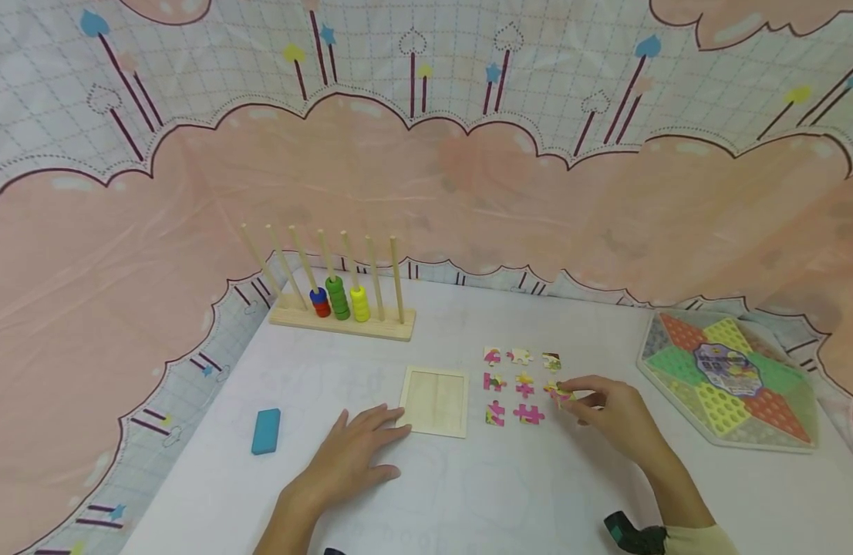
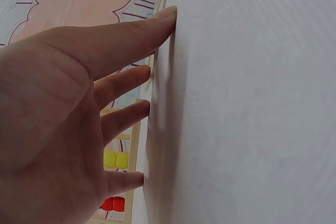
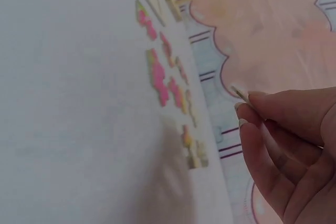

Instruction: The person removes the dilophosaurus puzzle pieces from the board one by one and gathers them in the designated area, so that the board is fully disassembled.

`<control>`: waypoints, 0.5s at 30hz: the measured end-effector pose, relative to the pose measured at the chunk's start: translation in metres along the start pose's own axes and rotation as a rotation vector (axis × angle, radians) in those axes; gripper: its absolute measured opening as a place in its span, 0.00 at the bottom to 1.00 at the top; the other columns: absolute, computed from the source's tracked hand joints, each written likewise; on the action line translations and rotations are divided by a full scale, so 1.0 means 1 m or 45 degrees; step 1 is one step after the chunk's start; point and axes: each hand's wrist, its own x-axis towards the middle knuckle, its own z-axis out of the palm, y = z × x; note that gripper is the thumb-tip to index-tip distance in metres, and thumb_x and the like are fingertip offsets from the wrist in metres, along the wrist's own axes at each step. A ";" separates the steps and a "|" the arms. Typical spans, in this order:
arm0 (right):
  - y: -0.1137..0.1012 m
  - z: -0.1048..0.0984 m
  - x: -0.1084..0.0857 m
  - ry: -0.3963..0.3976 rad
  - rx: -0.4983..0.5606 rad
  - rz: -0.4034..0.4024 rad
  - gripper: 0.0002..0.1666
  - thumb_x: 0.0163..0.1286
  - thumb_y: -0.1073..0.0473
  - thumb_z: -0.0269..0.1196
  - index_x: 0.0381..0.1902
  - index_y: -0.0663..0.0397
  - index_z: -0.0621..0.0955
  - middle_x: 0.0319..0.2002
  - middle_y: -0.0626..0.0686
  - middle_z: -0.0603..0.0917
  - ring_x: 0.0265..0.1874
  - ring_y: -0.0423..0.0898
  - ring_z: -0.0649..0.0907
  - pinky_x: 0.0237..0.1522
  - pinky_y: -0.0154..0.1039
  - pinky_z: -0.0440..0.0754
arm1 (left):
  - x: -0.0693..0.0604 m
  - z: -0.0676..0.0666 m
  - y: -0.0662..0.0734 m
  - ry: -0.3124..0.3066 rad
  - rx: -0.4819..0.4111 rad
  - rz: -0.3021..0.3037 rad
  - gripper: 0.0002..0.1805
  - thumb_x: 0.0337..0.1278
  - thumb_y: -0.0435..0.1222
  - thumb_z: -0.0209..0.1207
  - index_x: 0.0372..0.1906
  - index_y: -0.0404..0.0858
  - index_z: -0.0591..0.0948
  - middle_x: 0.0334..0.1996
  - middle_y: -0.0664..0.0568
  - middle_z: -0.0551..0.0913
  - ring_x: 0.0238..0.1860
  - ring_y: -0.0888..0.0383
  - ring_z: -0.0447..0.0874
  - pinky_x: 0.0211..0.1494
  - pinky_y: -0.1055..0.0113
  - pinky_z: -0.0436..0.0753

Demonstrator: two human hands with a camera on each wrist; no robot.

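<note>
My right hand pinches a small jigsaw piece between thumb and fingers, at the right side of the laid-out pieces. In the right wrist view the pinched piece appears thin and edge-on, raised off the table. Several pink, yellow and green jigsaw pieces lie apart in rows on the white table. Left of them is a shallow square wooden tray with a raised rim. My left hand has its fingers spread, the fingertips at the tray's left edge. In the left wrist view the same hand holds nothing.
A wooden bead rack with upright rods and red, blue, green and yellow beads stands at the back left. A blue block lies at the left. On the right is a hexagonal box with coloured triangles. A patterned cloth hangs behind the table.
</note>
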 end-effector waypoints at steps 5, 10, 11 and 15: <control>0.011 0.008 -0.003 -0.042 0.008 0.120 0.16 0.66 0.62 0.70 0.51 0.58 0.87 0.38 0.57 0.92 0.28 0.41 0.88 0.29 0.31 0.84 | 0.000 0.000 0.000 -0.006 -0.008 0.000 0.32 0.54 0.48 0.73 0.66 0.51 0.81 0.74 0.54 0.74 0.79 0.45 0.64 0.74 0.23 0.56; 0.018 0.015 -0.003 -0.065 -0.027 0.192 0.18 0.63 0.58 0.73 0.50 0.57 0.88 0.34 0.54 0.93 0.28 0.39 0.88 0.30 0.31 0.81 | 0.000 0.000 0.000 -0.012 -0.013 -0.006 0.32 0.54 0.47 0.73 0.66 0.51 0.80 0.74 0.54 0.74 0.79 0.45 0.64 0.75 0.23 0.56; 0.018 0.016 -0.003 -0.057 -0.046 0.197 0.19 0.62 0.57 0.74 0.50 0.56 0.88 0.36 0.55 0.93 0.29 0.38 0.87 0.31 0.31 0.81 | 0.000 -0.001 0.000 -0.011 -0.012 -0.007 0.32 0.54 0.47 0.73 0.66 0.51 0.80 0.74 0.54 0.74 0.79 0.45 0.64 0.75 0.23 0.56; 0.020 0.020 -0.004 -0.037 -0.090 0.214 0.20 0.60 0.54 0.76 0.48 0.56 0.88 0.40 0.56 0.92 0.30 0.38 0.87 0.35 0.32 0.78 | 0.000 -0.001 0.000 -0.011 -0.013 -0.011 0.32 0.54 0.47 0.73 0.66 0.52 0.80 0.74 0.55 0.74 0.79 0.46 0.64 0.75 0.23 0.55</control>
